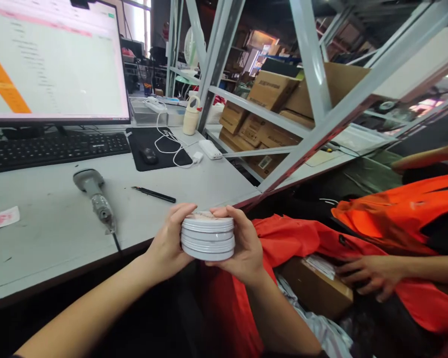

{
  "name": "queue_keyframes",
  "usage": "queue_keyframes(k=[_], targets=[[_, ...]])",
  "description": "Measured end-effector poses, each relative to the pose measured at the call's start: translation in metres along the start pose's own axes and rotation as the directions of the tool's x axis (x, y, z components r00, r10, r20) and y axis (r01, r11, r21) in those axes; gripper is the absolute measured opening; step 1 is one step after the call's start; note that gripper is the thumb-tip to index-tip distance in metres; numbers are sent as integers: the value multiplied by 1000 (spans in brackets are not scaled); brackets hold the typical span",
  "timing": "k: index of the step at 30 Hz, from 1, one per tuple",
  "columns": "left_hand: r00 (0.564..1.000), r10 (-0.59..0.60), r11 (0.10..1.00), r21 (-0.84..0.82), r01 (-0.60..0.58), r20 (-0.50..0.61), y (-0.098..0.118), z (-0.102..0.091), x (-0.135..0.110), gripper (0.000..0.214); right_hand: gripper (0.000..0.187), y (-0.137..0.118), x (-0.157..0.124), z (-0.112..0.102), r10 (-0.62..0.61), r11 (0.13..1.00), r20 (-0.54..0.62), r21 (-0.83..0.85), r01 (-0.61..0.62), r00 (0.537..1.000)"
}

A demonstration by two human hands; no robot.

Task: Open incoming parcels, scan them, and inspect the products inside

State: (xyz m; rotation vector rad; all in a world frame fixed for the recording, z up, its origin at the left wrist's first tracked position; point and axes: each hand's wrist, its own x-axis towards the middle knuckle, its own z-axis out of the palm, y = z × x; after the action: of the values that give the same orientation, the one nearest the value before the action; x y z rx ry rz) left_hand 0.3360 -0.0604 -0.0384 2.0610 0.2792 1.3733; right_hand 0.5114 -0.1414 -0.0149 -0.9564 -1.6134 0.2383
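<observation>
The left forearm [93, 304] and right forearm [278, 308] are bare, as are the left hand [167, 244] and right hand [247, 246]. A sliver of dark sleeve [18, 356] shows near left, its cut too little seen to tell.

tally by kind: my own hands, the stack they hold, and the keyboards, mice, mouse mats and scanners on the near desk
Hands: 2 (left hand, right hand)
Stack: 1
Keyboard: 1
Mouse: 1
Mat: 1
Scanner: 1
Total: 7
</observation>
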Motion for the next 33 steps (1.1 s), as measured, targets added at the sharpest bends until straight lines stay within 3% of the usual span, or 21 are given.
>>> queue_keyframes(k=[3, 8, 11, 15, 18, 20, 22, 23, 25, 26, 28, 33], targets=[[999, -53, 996, 74, 53, -2, -3, -17, -4, 90, 99, 6, 7, 15, -71, 997, 10, -15, 71, 997], [986, -146, 987, 60, 151, -84, -7, -47, -12, 88, 102, 20, 29, 42, -186, 982, 79, 34, 184, 979], [979, -175, 976, 111, 186, -101, -3, -73, -17, 85, 100, 29, 47, 63, -185, 979, 158, 111, 169, 970], [976, -215, 933, 290, 213, -25, 13, -127, -32, 84, 91, 43, 73, 104, -191, 975, 382, 182, 130, 904], [940, -340, 851, 421, 314, -16, 30, -185, -50, 75, 86, 47, 83, 140, -209, 958, 416, 269, 99, 885], [890, -445, 724, 545, 422, -99, 38, -234, -62, 53, 85, 44, 85, 157, -182, 953, 418, 299, 55, 890], [802, -532, 491, 671, 555, -273, 39, -289, -73, 40, 84, 38, 83, 168, -170, 956, 435, 290, 41, 884], [730, -565, 326, 708, 626, -385, 37, -315, -77, 38, 83, 34, 82, 171, -173, 960, 452, 276, 47, 875], [541, -612, -36, 703, 710, -577, 29, -361, -85, 40, 81, 28, 76, 173, -180, 968, 482, 240, 68, 857], [477, -629, -132, 689, 712, -613, 24, -378, -89, 41, 79, 25, 73, 174, -180, 973, 495, 218, 78, 850], [395, -682, -226, 691, 687, -616, 14, -401, -94, 40, 77, 22, 66, 175, -148, 985, 504, 152, 81, 851], [329, -821, -187, 764, 617, -466, -6, -410, -99, 30, 74, 10, 70, 193, -87, 995, 511, 2, 100, 855]])
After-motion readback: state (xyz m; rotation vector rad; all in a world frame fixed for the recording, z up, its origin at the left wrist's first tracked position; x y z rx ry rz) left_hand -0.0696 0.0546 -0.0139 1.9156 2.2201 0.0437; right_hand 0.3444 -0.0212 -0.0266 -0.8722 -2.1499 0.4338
